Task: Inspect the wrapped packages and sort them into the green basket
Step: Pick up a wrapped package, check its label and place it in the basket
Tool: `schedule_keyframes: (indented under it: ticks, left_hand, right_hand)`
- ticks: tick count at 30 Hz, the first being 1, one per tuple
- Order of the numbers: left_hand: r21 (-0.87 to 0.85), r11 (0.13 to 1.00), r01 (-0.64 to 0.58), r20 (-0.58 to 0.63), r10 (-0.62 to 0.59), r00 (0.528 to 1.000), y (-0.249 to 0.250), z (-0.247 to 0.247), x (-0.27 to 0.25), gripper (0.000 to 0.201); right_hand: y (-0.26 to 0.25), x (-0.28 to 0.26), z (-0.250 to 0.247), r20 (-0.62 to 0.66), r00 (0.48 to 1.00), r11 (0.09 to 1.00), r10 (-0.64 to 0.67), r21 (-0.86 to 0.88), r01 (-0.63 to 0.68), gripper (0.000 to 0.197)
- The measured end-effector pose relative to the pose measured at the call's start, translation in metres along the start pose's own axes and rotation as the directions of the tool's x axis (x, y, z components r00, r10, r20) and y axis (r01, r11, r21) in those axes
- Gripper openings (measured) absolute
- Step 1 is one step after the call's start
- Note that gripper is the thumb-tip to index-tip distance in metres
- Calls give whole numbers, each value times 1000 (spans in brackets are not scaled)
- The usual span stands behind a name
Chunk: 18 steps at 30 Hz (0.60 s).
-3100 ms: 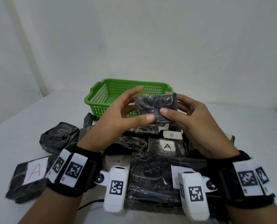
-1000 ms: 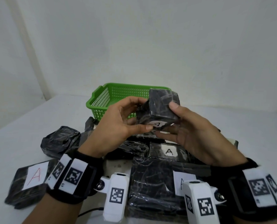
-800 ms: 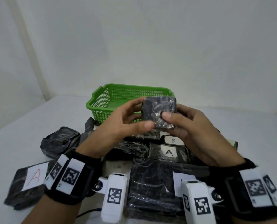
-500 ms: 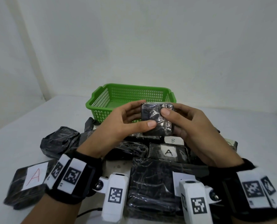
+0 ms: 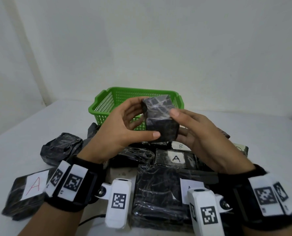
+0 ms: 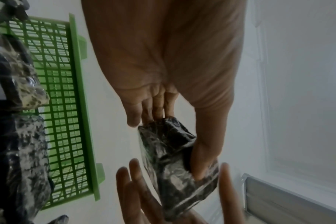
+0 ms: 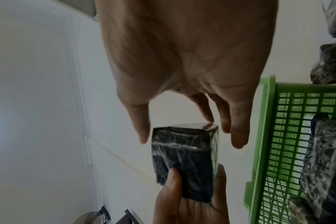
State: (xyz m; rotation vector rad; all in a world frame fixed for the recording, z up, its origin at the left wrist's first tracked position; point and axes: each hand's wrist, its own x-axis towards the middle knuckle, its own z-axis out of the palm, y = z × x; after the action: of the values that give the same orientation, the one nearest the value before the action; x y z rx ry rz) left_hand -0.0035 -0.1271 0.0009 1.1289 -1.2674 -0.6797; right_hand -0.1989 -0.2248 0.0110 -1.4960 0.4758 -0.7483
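Head view: a package (image 5: 160, 120), a small block in black plastic under glossy clear film, is held in the air between both hands, in front of the basket (image 5: 107, 101) and above the pile; no label shows on its visible faces. The left hand (image 5: 123, 132) grasps it, thumb on the near face and fingers curled behind; the right hand (image 5: 203, 140) touches it with the thumb on its top edge and straight fingers beneath (right wrist view shows those fingers spread, barely meeting the wrap). The one green basket stands towards the tabletop's far edge. About eight more packages lie nearer; three show an A label (image 5: 175, 158), one a B label (image 5: 181, 146).
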Motion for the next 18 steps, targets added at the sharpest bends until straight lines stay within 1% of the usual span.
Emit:
schedule_keyframes:
  ticks: [2,4,5,7,8,10,12,15,18]
  left_hand:
    - [33,999,-17,36,15,999,0,2,0,90]
    - [-2,1000,-6,65,7,998,-1,3,0,94]
    - [-40,999,13,71,-10,997,0,4,-1,94]
    - [-90,995,41,55,-36,998,0,6,-1,80]
    - [-80,996,39,24,-37,999,1,7,-1,71]
    - [-43,999,6,-67,-9,998,2,9,1,62]
    - [-52,997,-49,-119,42,992,1,9,2,64]
    - [-55,991,-119,-100,113,989,-2,8,2,67]
    - [-16,986,-165,-38,165,986,-4,8,2,66]
  right_hand:
    - [-3,-1,0,-17,1000,1000,16,-11,-17,59]
    - [-2,-1,-1,-46,999,1000,7,-19,-8,54]
    - [-1,0,-1,-59,998,1000,-2,-18,1,55]
    - [2,2,-2,-79,996,999,-31,-32,28,62]
    - [3,3,-2,-79,996,998,-48,-50,44,63]
    - [5,3,-3,-60,996,994,-62,-91,57,65]
    - [4,3,-3,-46,998,994,-40,-103,35,66]
    - [0,0,0,-27,999,998,37,-39,-38,57]
    - [-1,-2,0,-8,998,997,68,-24,-68,57]
